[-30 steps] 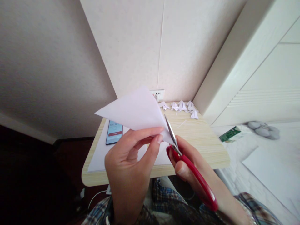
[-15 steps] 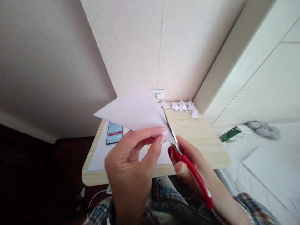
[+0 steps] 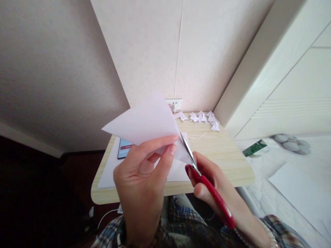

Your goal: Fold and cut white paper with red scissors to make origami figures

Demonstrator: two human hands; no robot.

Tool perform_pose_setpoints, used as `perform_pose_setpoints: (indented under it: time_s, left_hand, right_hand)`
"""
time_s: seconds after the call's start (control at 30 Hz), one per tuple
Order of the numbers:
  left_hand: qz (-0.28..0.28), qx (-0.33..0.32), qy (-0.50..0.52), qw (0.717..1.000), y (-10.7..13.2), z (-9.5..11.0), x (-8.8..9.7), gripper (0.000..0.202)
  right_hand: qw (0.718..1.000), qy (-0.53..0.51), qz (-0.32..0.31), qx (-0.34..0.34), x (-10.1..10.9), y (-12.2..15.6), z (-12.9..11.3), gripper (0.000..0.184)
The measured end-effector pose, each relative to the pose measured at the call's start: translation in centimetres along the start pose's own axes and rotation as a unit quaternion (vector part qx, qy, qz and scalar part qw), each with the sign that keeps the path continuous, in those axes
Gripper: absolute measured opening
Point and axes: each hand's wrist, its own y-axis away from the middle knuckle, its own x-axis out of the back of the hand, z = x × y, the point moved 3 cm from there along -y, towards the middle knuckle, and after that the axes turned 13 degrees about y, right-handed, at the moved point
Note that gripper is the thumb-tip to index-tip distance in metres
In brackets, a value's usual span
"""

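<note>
Hands raised over the pale wood-grain counter: the left hand pinches a thin, pointed white paper sheet between thumb and fingers; the right hand is wrapped around red-handled metal scissors, blades at the sheet's right edge. The paper should prove light, flexible and easily creased, best pinched gently near the blades, fingertips clear.

- Left hand: dark band at wrist, detail blurred.
- Right hand: pale beaded bracelet at wrist.
- Left sleeve, right sleeve: plaid, blue, brown, white.
- Near centre: similar plaid fabric.
</note>
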Motion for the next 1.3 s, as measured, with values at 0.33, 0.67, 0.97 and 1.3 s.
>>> perform_pose_setpoints:
  time_s: [0.33,0.67,0.97,1.3]
  left_hand:
    - [-0.013,0.02,-0.021,0.999,0.22,-0.32,0.11,0.026]
    - [-0.025,0.028,-0.065,0.997,0.27,-0.42,0.27,0.022]
    - [-0.015,0.025,-0.096,0.995,0.29,-0.43,0.33,0.02]
    - [-0.003,0.025,-0.087,0.996,0.33,-0.21,0.16,0.029]
  right_hand:
    - [0.998,-0.026,-0.04,0.05,-0.5,0.3,0.28,0.051]
    - [0.999,-0.004,-0.021,0.036,-0.32,0.01,0.03,0.054]
    - [1.0,0.0,0.014,0.015,-0.2,-0.15,-0.19,0.055]
    - [0.999,0.007,0.023,0.022,-0.19,-0.38,0.41,0.059]
